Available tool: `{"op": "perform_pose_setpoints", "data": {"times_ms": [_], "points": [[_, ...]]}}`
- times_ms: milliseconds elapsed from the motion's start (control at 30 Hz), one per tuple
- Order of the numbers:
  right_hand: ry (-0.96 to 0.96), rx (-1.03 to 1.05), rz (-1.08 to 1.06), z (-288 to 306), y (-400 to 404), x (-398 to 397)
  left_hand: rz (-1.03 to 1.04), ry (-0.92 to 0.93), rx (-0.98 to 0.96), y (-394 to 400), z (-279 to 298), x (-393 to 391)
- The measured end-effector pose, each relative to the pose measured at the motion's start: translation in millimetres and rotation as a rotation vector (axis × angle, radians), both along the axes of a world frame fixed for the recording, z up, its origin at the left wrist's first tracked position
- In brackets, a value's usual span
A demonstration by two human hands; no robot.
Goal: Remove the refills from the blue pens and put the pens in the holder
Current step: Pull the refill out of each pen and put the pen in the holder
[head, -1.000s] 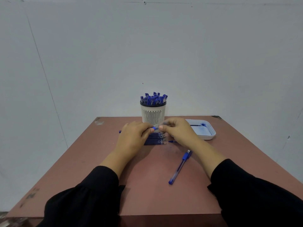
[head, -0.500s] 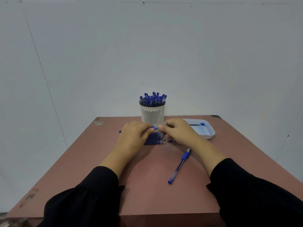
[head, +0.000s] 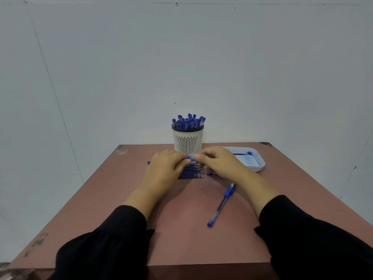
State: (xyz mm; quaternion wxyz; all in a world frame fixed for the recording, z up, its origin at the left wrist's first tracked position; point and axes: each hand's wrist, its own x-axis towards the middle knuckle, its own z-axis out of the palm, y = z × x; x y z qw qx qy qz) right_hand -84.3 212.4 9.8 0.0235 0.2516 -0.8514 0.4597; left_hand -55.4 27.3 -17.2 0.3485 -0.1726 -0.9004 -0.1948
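I've got both hands on one blue pen (head: pixel 190 159) just in front of the holder (head: pixel 188 140): left hand (head: pixel 164 171) pinches the barrel, right hand (head: pixel 219 161) grips the other end, prob. to unscrew it over the refills (head: pixel 191 172) pile.

Legible text: none on any surface.
Pen holder (head: pixel 188 140): slotted wall, no label readable.
Pen on the table (head: pixel 221 205): any barrel print too small to read.
White tray (head: pixel 259 166), far right: blue marks only, no lettering.
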Motion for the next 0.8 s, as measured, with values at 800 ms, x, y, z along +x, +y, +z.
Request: {"op": "perform_pose_setpoints", "data": {"times_ms": [800], "points": [[0.063,0.223,-0.085,13,17,-2,0.058,0.019,-0.010,1,2,4]]}}
